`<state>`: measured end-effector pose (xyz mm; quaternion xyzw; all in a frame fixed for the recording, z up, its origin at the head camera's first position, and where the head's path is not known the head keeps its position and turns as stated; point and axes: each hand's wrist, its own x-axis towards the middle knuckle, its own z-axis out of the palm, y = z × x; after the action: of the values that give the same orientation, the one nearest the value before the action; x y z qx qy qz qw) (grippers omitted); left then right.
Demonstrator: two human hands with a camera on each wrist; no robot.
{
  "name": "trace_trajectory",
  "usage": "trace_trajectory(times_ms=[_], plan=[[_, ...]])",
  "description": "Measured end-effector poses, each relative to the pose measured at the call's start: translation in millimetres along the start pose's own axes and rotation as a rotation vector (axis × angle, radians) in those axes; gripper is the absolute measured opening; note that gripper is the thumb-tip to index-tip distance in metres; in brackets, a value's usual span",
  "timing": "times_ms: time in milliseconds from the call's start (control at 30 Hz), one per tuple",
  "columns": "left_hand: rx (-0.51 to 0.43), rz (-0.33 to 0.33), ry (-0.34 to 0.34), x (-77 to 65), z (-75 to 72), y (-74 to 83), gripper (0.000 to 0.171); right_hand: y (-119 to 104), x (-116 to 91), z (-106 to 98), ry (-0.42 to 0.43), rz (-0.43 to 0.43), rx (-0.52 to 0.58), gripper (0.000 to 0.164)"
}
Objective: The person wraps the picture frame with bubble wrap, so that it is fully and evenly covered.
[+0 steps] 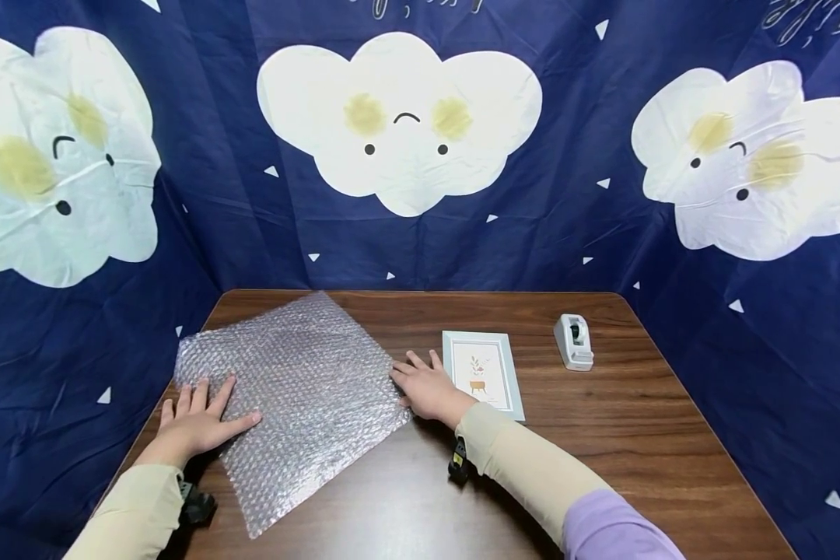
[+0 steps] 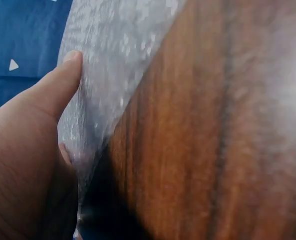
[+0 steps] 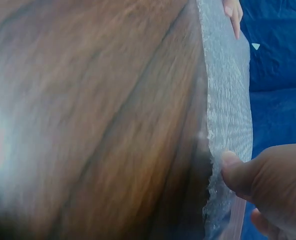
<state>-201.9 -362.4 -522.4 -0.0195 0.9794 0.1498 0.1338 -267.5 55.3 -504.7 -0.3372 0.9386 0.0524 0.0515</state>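
A clear sheet of bubble wrap (image 1: 315,404) lies turned at an angle on the left half of the wooden table. My left hand (image 1: 197,424) rests on its left side with the fingers spread. At the sheet's right corner, my right hand (image 1: 427,389) touches the edge, fingers extended. The right wrist view shows that hand's thumb (image 3: 232,167) on the border of the bubble wrap (image 3: 227,100). In the left wrist view the left thumb (image 2: 68,75) lies over the sheet. Just right of the right hand is a picture frame (image 1: 500,342) with a pale blue border and a potted-plant print.
A white tape dispenser (image 1: 574,342) stands toward the back right of the brown wooden table (image 1: 623,435). Dark blue curtains with cloud faces (image 1: 406,249) enclose the table at the back and both sides. A small black camera (image 1: 458,463) is strapped at the right wrist.
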Motion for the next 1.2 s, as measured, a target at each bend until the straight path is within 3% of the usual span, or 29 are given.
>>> trace_trajectory(times_ms=[100,333,533,633,833,1200], plan=[[0.014,0.016,0.004,-3.1,2.6,0.4,0.116,5.1,-1.9,-1.1,-0.01,-0.001,-0.042,0.061],[0.06,0.084,0.08,-11.3,10.9,8.4,0.112,16.0,-8.9,-7.5,-0.047,0.009,-0.096,0.06],[0.1,0.125,0.158,-4.1,16.9,8.1,0.11,28.6,-13.6,-4.7,-0.001,0.027,-0.118,0.057],[0.095,0.114,0.177,-0.4,15.6,4.0,0.113,34.0,-13.9,-3.2,-0.012,0.047,-0.128,0.055],[0.056,0.067,0.151,2.9,8.0,-4.0,0.116,45.1,-15.0,-0.2,-0.033,0.07,-0.134,0.057],[0.123,0.08,0.17,-2.5,1.8,-2.7,0.113,58.1,-16.9,4.3,0.004,0.091,-0.106,0.058]])
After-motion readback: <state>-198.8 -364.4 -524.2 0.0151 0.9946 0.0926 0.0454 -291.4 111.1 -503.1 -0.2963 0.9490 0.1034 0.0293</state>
